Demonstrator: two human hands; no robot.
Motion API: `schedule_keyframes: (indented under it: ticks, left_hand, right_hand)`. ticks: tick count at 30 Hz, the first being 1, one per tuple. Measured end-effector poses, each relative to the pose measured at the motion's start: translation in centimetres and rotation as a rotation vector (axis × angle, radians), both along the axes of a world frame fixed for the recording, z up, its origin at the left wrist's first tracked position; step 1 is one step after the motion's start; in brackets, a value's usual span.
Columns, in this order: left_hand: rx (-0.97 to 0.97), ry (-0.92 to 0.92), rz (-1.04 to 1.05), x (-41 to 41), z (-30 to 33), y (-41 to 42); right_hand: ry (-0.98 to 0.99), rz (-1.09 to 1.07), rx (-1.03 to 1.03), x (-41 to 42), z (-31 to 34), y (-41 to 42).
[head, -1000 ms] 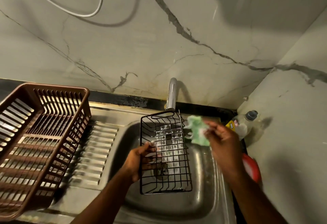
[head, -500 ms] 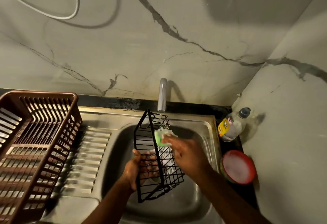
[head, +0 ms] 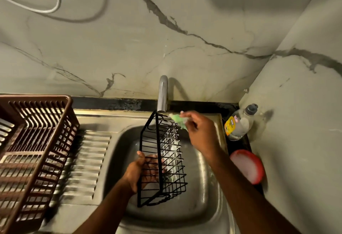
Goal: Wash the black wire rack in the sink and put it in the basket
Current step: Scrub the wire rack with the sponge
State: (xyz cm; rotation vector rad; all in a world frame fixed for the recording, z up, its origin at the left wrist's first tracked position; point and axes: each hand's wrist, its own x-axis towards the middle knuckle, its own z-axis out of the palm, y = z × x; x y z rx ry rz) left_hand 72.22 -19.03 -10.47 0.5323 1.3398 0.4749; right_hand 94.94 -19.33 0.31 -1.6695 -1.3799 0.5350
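Left hand (head: pixel 137 171) grips the black wire rack (head: pixel 162 161) tilted on edge over the steel sink (head: pixel 203 196); right hand (head: pixel 200 133) pinches a green sponge (head: pixel 177 120) at its top corner. Risk: soapy wires could slip, dropping the rack. Half a second earlier the sponge was lower, mid-rack.

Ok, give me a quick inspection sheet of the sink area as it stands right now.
Surface: steel sink with ribbed drainboard.
Job's things: black wire rack tilted over the basin, soapy; brown basket on the left, no rack in it.
Clutter: soap bottle and red-rimmed tub at right.
Hands: left hand grips the rack; right hand pinches a green sponge at its top edge.
Cables: white cable on the wall.
Surroundings: marble wall, faucet; no water seen running.
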Motion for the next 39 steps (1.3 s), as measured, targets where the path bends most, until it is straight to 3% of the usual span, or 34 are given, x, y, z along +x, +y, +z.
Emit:
schedule_keyframes:
  ticks: [4, 7, 12, 15, 18, 21, 26, 30, 39]
  left_hand:
    - [-0.007, -0.005, 0.055, 0.6, 0.7, 0.4]
    - [-0.027, -0.021, 0.158, 0.0, 0.3, 1.0]
    - [-0.057, -0.023, 0.124, -0.9, -0.3, 0.6]
    - [-0.029, -0.048, 0.071, -1.0, 0.1, 0.0]
    - [0.027, -0.051, 0.033, -1.0, 0.8, -0.4]
    - [0.080, -0.033, -0.031, -0.9, 2.0, -0.7]
    - [0.154, 0.037, -0.080, -0.6, 4.2, 0.3]
    - [0.198, 0.074, -0.110, -1.2, 4.6, 1.3]
    - [0.173, 0.086, -0.088, -1.1, 4.6, 1.5]
  right_hand:
    - [-0.158, 0.162, -0.149, -2.7, 0.0, 0.6]
    - [-0.174, 0.258, -0.061, -3.6, 0.3, -3.1]
    - [0.120, 0.305, -0.066, -2.1, 0.5, -9.3]
    - [0.453, 0.005, -0.073, -0.5, -0.7, -10.7]
    - [0.835, -0.333, -0.208, 1.2, -4.7, -9.1]
    - [1.077, -0.357, -0.412, 0.3, -7.2, -6.6]
    - [1.267, -0.198, -0.661, -2.6, -7.9, -4.8]
    - [1.260, -0.121, -0.665, -2.8, -9.0, -4.6]
    - [1.619, -0.215, -0.473, 0.5, -10.5, -5.5]
